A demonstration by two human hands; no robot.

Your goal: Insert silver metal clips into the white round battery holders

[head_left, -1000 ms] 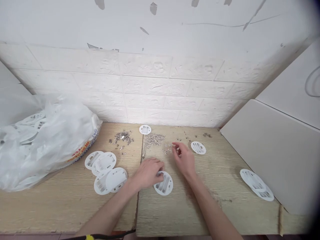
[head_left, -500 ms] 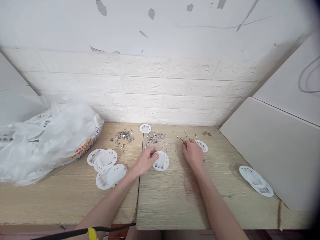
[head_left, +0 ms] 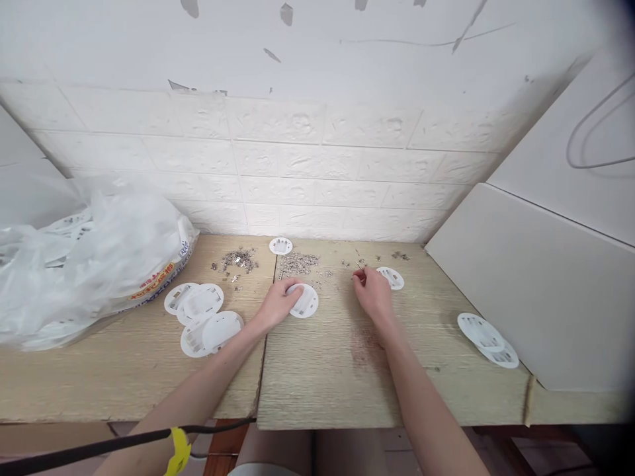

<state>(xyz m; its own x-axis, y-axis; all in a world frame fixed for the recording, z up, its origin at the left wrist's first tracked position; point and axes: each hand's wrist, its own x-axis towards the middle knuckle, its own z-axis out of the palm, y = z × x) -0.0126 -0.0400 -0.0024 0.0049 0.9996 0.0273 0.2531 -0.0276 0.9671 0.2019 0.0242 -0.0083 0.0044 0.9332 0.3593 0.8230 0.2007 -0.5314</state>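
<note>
My left hand [head_left: 276, 305] grips the left edge of a round white plastic battery base [head_left: 306, 302], thumb on its upper face. My right hand [head_left: 375, 295] is closed in a pinch, and a thin metal tip shows at its fingertips; the kind of piece is not clear. Beside that hand lies another white disc [head_left: 395, 278]. Small metal contact pieces [head_left: 299, 263] are heaped behind my left hand, with a few loose ones between the hands. A second metal heap [head_left: 240, 260] lies further left.
Several overlapping white discs [head_left: 201, 302] lie left of my left forearm. A plastic bag [head_left: 119, 251] of discs fills the far left. Two discs [head_left: 480, 332] rest by the white panel [head_left: 536, 284] at right. One disc [head_left: 280, 246] sits against the brick-patterned wall. A black cable [head_left: 99, 449] crosses the lower left.
The view has shifted, so everything sits slightly higher and further left. My left hand still holds the disc; my right hand stays pinched beside the scattered metal pieces.
</note>
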